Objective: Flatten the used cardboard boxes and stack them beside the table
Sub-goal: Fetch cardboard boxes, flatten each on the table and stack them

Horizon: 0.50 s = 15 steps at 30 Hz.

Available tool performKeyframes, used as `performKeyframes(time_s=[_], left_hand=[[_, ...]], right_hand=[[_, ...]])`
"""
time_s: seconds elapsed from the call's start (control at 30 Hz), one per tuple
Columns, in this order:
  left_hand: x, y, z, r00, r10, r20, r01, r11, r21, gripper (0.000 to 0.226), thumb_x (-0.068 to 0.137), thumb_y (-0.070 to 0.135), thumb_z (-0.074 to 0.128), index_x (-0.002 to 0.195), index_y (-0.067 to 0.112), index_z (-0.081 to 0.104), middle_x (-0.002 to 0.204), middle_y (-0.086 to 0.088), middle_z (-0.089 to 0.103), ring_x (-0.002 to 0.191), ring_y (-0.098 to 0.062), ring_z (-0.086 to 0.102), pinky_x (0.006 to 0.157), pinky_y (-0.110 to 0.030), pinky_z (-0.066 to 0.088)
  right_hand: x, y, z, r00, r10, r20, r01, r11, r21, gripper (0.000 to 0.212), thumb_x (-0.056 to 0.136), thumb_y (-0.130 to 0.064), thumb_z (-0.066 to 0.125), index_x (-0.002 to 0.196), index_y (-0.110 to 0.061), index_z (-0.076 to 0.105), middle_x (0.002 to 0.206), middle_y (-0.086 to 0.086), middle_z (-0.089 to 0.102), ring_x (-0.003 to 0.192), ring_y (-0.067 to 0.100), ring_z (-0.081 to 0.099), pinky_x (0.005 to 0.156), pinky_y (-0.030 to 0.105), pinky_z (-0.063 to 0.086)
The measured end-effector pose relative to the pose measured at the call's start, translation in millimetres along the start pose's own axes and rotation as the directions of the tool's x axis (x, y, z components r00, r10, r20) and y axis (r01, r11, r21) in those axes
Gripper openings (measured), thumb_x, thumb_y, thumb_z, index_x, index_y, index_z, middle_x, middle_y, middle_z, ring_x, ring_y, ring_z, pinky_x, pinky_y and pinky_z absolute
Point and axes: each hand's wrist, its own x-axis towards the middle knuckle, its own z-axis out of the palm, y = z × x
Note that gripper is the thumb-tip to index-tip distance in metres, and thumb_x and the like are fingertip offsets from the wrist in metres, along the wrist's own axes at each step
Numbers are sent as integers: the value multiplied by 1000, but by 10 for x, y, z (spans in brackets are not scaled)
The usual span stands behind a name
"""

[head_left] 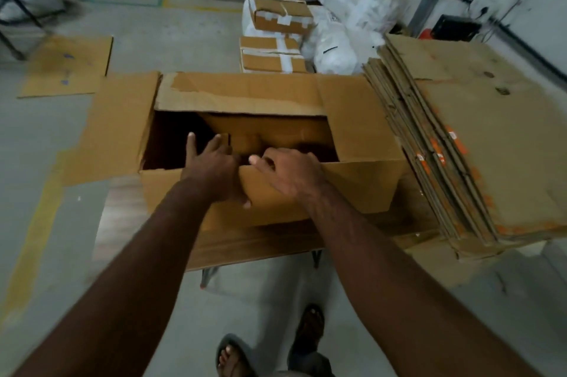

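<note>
An open cardboard box (245,143) stood on the table (122,223), flaps spread. The left hand (211,161) reached inside with fingers extended; the right hand (288,171) gripped its near flap. Flattened boxes (460,146) lay stacked at the table's right edge.

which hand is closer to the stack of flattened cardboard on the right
Right. The right hand grips the near flap of the open box, on the side toward the flattened cardboard stack. The left hand reaches into the box, farther from the stack.
</note>
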Motion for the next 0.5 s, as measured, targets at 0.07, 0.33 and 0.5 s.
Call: performKeyframes(time_s=[0.07,0.33,0.5], left_hand=[[116,155,-35,1000,10,26,-10,1000,-17,113,51,82,77,149,42,39,158,2,40,153,-27,18,117,-71,4],[165,199,-167,986,-75,150,101,980,-173,129,39,99,65,153,50,31,168,8,21,156,-30,4,115,-74,13],[140,317,-260,965,-185,186,229,940,-253,122,54,107,28,156,42,29,170,1,12,157,-30,2,118,-71,5]], right_hand=[[26,228,-113,985,172,4,-172,985,25,69,103,-68,17,140,-22,55,145,7,55,133,30,50,111,55,34],[-169,765,-558,942,184,-280,-246,947,-208,90,98,-68,40,162,-11,13,168,25,-6,155,44,-8,124,55,-2],[-153,1717,-754,860,454,-234,-469,883,-11,98,93,-70,51,163,-17,8,169,21,-1,155,46,-2,124,61,4]])
